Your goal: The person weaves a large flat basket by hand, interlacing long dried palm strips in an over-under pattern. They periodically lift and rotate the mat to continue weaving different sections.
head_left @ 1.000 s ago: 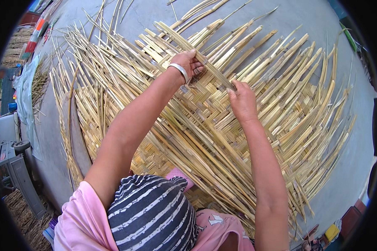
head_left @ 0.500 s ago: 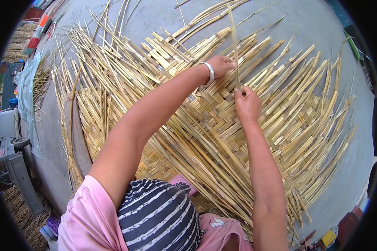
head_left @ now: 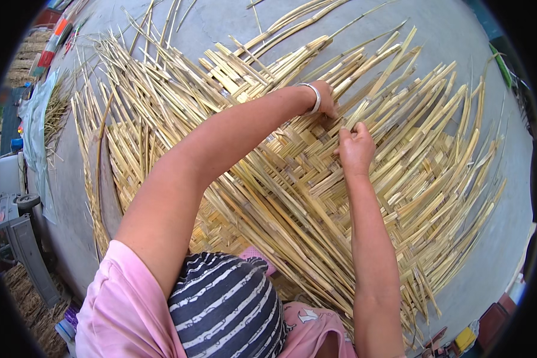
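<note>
A large mat of split reed strips (head_left: 307, 158) lies half woven on the floor, its loose ends fanning out to the far and right sides. My left hand (head_left: 324, 102), with a silver bangle (head_left: 310, 95) at the wrist, is curled down into the strips at the mat's far middle. Its fingertips are in shadow, and what they grip is hidden. Just right of it and nearer, my right hand (head_left: 357, 149) is closed in a pinch at the lower end of a pale reed strip (head_left: 364, 107). That strip slants away to the far right among the others.
A thick bundle of long reeds (head_left: 280, 215) crosses the mat diagonally. A wooden board (head_left: 110, 191) lies along its left edge. Grey concrete floor (head_left: 453, 36) surrounds it. At the left are a pale plastic sheet (head_left: 36, 131) and a grey wheeled frame (head_left: 27, 238).
The pale strip that stood upright between my hands now leans down to the far right. My left hand has moved slightly right and curled downward; my right hand stays nearly in place.
</note>
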The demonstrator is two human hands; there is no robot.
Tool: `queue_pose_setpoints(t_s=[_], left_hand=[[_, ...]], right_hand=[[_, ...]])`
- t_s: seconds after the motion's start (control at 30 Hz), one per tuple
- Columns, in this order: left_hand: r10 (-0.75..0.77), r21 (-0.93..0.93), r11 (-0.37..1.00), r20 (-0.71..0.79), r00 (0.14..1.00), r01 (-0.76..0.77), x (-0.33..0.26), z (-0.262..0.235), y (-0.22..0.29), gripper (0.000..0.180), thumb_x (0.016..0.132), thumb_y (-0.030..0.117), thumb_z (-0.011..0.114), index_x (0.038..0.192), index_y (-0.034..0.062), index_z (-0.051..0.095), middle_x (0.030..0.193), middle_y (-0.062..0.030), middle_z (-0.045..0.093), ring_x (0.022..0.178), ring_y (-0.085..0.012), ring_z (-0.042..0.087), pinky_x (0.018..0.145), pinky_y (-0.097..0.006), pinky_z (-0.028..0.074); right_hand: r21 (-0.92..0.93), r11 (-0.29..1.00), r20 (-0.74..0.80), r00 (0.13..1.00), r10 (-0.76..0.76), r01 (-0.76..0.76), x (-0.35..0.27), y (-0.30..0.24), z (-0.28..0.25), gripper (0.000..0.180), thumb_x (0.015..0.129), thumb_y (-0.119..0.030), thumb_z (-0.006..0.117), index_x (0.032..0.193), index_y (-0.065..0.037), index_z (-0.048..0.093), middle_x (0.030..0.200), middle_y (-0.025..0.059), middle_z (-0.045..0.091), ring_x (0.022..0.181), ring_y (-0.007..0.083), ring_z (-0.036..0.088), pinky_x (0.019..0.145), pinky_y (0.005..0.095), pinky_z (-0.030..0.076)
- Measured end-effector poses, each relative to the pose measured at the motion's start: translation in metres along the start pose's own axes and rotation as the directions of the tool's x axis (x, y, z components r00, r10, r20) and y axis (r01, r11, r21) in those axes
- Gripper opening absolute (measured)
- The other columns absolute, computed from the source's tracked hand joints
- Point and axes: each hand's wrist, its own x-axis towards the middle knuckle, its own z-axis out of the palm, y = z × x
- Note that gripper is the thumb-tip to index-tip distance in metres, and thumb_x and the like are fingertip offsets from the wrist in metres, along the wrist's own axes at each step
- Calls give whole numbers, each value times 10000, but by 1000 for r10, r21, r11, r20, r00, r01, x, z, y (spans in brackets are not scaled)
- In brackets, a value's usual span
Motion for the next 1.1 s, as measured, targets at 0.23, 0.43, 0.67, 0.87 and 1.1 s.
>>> queue_pose_setpoints(t_s=[0.23, 0.43, 0.67, 0.87, 1.1], left_hand=[[8, -366, 931, -30, 1000, -19, 14, 21, -24, 474, 650, 254, 803, 1018, 22, 615, 928, -103, 657, 829, -181, 607, 771, -320, 482], [21, -676, 736, 87, 996, 43, -4, 8, -10, 838, 719, 224, 790, 1342, -104, 335, 1160, -169, 586, 1014, -214, 585, 875, -329, 465], [224, -885, 466, 114, 968, -4, -1, -4, -4, 444, 715, 153, 795, 1085, 35, 579, 942, -54, 655, 838, -117, 604, 727, -275, 485], [206, -961, 227, -113, 972, -160, -1, -29, 6, 349, 761, 166, 757, 1076, 101, 620, 843, 29, 613, 738, -82, 561, 672, -245, 456], [-242, -804, 543, -427, 871, -243, -10, -29, -56, 170, 789, -1, 645, 940, 75, 664, 843, -3, 638, 724, -94, 592, 614, -238, 493]], right_hand=[[177, 981, 68, 995, 74, -85, -4, -8, 0, 197, 824, -149, 574, 760, 2, 466, 571, 107, 585, 474, 197, 619, 475, 321, 471], [246, 954, 88, 984, 153, -170, 0, 0, 1, 181, 841, -130, 562, 767, 0, 460, 585, 100, 591, 491, 185, 631, 466, 301, 460], [6, 1000, 146, 989, -7, 6, 3, 7, 9, 195, 835, -192, 588, 946, -32, 586, 732, 144, 652, 583, 255, 641, 586, 360, 482], [-72, 990, 164, 981, -107, 120, 11, 28, 13, 234, 825, -279, 621, 989, -111, 621, 829, 100, 659, 787, 282, 629, 689, 370, 475], [-86, 988, 178, 978, -110, 127, 7, 25, 9, 162, 830, -243, 624, 919, -110, 604, 815, 106, 626, 719, 298, 611, 671, 388, 473]])
